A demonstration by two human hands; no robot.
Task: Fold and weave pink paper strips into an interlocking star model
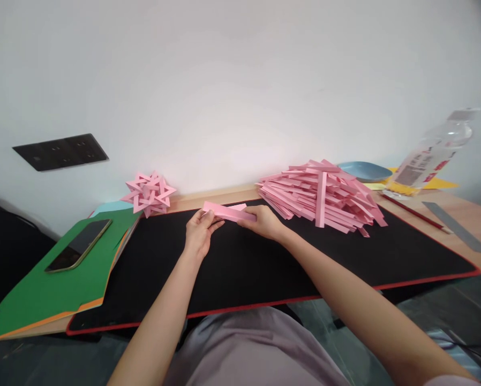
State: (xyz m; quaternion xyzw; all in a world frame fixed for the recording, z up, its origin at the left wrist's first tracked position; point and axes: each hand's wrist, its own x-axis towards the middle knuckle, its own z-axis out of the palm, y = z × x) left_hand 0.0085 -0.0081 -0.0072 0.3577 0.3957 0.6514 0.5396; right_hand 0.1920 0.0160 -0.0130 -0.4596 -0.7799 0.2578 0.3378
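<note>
A folded pink paper strip (228, 213) is held between my two hands above the black desk mat. My left hand (199, 231) pinches its left end with thumb and fingers. Round the right end, my right hand (263, 221) has its fingers closed. A second flap of pink paper shows behind the strip; whether it is a separate piece I cannot tell. To the right lies a big heap of folded pink paper strips (305, 195). Left of my hands, a pink paper star ornament (150, 193) stands near the wall.
The black mat (244, 268) has a red edge. Green paper sheets (69, 279) with a phone (80, 245) on top lie at left. On the right are a blue dish (365, 171), a clear bottle (429, 155), a pencil (417, 214) and a ruler (459, 228). The wall rises behind.
</note>
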